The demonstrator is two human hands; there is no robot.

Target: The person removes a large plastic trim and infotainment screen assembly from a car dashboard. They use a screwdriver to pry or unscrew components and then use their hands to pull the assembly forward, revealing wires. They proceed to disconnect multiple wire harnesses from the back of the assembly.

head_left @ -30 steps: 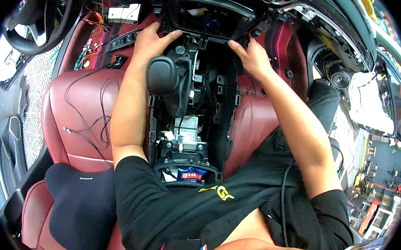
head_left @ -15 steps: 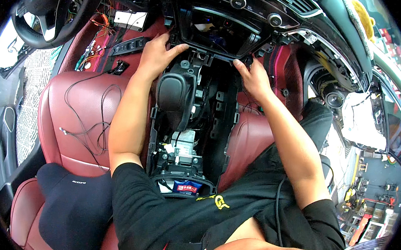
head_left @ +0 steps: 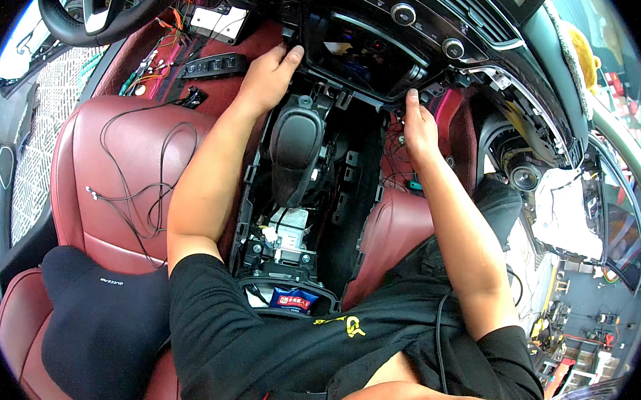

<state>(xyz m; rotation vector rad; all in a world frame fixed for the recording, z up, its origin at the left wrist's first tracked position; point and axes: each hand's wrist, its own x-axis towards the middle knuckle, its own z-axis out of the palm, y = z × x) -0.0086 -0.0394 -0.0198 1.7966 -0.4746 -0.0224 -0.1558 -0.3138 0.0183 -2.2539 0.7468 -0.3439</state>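
Observation:
A glossy black centre dashboard trim panel with an open storage recess stands ahead of me. My left hand grips its left side edge, thumb on the front and fingers curled out of sight behind. At the lower right corner, my right hand holds the panel's edge with the thumb pointing up; its other fingers are mostly hidden. Between my forearms lies the opened centre console, its inner brackets exposed. The black gear selector rises from it, close below the panel.
Dark red seats flank the console. A black cable and a black neck cushion lie on the left one. Loose coloured wires and a switch panel lie in the left footwell. The steering wheel is at upper left.
The view has shifted slightly. My left thumb has moved up along the panel's side. The right hand has turned, its thumb now pointing upward at the corner.

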